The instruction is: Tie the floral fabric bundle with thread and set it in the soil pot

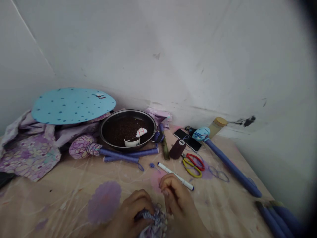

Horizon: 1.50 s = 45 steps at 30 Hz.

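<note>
My left hand (135,211) is closed on a gathered bundle of purple-grey patterned fabric (156,223) at the bottom middle. Close by on the right, my right hand (177,201) has its fingers pinched together, slightly above and beside the bundle. Whatever lies between those fingertips, perhaps a thread, is too small to make out. Just beyond the right hand lies a white marker pen (174,175) with dark blue ends. Past it are thread snips (194,165) with one red and one yellow handle, and a cone of dark maroon thread (177,149).
A black pan (102,132) of dark grains holds a small white cup (132,142). Left are a light-blue dotted board (71,105), floral fabric (29,155) and a cloth-headed purple stick (83,146). Right are a phone (194,142), a jar (218,125) and a blue-headed stick (232,167).
</note>
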Each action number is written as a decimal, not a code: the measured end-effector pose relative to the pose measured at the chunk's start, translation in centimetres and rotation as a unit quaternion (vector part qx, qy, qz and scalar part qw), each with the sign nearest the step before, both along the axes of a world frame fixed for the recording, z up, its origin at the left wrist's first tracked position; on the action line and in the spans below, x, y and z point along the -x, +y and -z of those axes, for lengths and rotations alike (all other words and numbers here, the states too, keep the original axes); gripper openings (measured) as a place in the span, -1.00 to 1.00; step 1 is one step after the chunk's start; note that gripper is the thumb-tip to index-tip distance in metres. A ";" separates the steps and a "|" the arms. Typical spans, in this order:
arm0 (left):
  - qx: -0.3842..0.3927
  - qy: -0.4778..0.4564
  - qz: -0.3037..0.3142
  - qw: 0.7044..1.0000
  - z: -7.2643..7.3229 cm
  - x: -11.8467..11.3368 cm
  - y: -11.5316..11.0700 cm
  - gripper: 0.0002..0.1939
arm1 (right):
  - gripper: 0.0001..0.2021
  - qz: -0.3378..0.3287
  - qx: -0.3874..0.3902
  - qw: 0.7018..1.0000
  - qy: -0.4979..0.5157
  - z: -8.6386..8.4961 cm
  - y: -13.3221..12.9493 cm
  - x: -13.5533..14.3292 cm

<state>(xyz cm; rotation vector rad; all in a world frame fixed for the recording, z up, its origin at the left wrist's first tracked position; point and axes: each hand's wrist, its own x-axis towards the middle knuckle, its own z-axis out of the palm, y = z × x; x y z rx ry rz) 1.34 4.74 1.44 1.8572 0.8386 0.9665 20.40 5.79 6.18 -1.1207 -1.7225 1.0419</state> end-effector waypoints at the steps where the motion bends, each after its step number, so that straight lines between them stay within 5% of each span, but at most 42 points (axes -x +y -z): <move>1: 0.001 0.000 -0.001 1.000 0.0 0.0 0.0 -0.85 | -0.82 0.001 0.034 0.999 0.005 -0.1 0.1 -0.2; 7: -0.005 -0.010 -0.011 1.000 0.4 -0.1 0.0 -0.91 | -0.86 -0.100 0.032 0.986 -0.130 -0.2 0.3 -0.7; 12: -0.005 -0.013 -0.034 0.999 0.2 -0.2 -0.1 -0.86 | -0.84 -0.134 0.017 0.983 -0.127 0.1 0.0 0.1; 16: 0.003 -0.014 -0.030 0.999 -0.1 -0.2 0.0 -0.85 | -0.84 -0.061 -0.041 0.997 -0.035 0.2 0.0 0.3; 19: 0.006 -0.023 -0.011 1.000 -0.3 -0.2 0.1 -0.87 | -0.78 0.003 0.059 0.995 0.076 0.2 0.1 0.0; 22: 0.008 -0.032 -0.006 0.999 -0.3 -0.2 0.1 -0.88 | -0.71 0.051 0.196 0.953 0.228 -0.3 0.5 -0.6; 26: 0.013 -0.033 0.005 0.999 0.1 -0.2 0.2 -0.87 | -0.72 0.115 0.215 0.897 0.368 -1.2 0.8 -1.6; 32: 0.044 -0.025 0.003 0.999 0.5 -0.2 0.2 -0.81 | -0.85 0.156 0.042 0.951 0.263 -1.4 0.5 -2.1; 37: 0.095 0.046 -0.003 0.994 -1.7 -0.1 0.3 -0.68 | -0.85 0.116 0.039 0.987 0.109 -1.2 0.0 -1.8; 41: 0.162 0.087 0.012 0.983 -3.7 0.1 0.8 -0.54 | -0.88 0.124 0.041 0.986 0.103 -0.9 0.0 -1.9; 45: 0.228 0.071 0.045 0.970 -4.0 0.6 1.5 -0.54 | -0.88 0.130 0.050 0.984 0.113 -0.9 0.2 -1.9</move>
